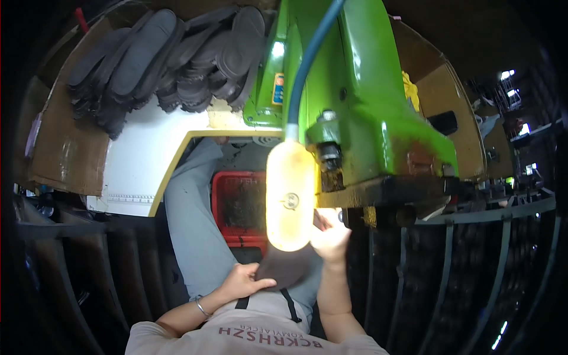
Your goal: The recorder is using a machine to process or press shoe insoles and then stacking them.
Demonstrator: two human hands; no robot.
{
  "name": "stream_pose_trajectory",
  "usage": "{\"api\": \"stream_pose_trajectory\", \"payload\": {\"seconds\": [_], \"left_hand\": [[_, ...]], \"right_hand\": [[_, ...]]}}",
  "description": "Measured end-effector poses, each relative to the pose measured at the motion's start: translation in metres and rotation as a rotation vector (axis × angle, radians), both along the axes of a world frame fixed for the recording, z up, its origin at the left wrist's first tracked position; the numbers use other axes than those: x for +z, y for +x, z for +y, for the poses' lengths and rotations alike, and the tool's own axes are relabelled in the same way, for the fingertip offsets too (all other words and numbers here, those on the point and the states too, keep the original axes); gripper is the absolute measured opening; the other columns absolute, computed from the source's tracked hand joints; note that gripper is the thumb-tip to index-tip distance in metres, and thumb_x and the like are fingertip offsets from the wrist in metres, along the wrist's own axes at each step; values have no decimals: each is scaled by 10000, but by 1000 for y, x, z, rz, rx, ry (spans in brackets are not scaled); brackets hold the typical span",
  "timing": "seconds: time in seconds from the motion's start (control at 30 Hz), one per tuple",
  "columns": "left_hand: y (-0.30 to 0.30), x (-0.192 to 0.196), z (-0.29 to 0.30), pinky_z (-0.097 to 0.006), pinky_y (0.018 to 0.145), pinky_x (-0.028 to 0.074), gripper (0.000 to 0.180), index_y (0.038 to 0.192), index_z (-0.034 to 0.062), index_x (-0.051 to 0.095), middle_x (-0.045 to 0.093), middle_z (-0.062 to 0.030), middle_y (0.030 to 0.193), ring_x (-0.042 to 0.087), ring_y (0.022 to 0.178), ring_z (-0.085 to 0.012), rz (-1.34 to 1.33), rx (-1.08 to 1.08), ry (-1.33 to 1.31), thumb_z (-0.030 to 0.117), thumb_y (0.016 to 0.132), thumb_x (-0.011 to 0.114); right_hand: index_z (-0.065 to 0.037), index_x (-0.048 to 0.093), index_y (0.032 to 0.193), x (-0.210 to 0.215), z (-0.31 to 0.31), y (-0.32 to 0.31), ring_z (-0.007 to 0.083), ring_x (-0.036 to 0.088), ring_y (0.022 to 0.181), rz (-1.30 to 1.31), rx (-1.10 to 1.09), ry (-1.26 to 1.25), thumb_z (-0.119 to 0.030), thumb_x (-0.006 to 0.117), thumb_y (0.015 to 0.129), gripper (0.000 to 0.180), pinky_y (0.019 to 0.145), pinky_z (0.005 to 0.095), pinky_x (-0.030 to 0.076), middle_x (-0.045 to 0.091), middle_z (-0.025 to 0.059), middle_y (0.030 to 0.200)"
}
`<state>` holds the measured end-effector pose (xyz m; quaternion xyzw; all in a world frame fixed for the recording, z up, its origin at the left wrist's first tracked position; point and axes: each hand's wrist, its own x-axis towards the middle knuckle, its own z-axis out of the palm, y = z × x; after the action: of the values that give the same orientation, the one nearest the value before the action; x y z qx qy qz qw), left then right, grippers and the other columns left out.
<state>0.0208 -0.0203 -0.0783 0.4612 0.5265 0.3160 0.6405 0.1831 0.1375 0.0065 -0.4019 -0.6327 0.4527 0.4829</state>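
A dark brown shoe sole (283,270) is held low in front of my body, its far part hidden behind the glowing yellow lamp (290,195). My left hand (245,280) grips the near end, thumb lying on top. Beside the lamp's right edge, my right hand (330,238) is closed at the sole's far side, with some fingertips covered by the lamp. Right above that hand stands the green machine (373,89), whose dark lower head (384,189) is close to my fingers.
Several dark shoe soles (148,56) are piled at the back left on a white table (139,168) with a yellow edge. Cardboard (62,133) walls it in. Below sits a red crate (239,204) near my leg. A blue hose (310,53) runs to the lamp. Metal racks (503,254) flank me.
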Motion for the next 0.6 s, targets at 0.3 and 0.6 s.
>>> {"api": "stream_pose_trajectory", "payload": {"seconds": [0.3, 0.6], "left_hand": [[-102, 34, 195, -228, 652, 509, 234, 1128, 22, 592, 638, -29, 931, 589, 718, -87, 57, 674, 720, 60, 900, 632], [-174, 54, 348, -251, 715, 454, 404, 1198, 46, 554, 585, -31, 887, 543, 752, -113, 473, 956, 904, 124, 838, 719]], "right_hand": [[-15, 554, 1201, 60, 18, 160, 163, 644, 795, 78, -1137, 261, -189, 607, 943, 316, 520, 226, 505, 658, 97, 988], [-59, 299, 1434, -43, 144, 169, 135, 545, 451, 163, -1016, -232, -181, 657, 898, 656, 346, 243, 417, 604, 110, 759]]}}
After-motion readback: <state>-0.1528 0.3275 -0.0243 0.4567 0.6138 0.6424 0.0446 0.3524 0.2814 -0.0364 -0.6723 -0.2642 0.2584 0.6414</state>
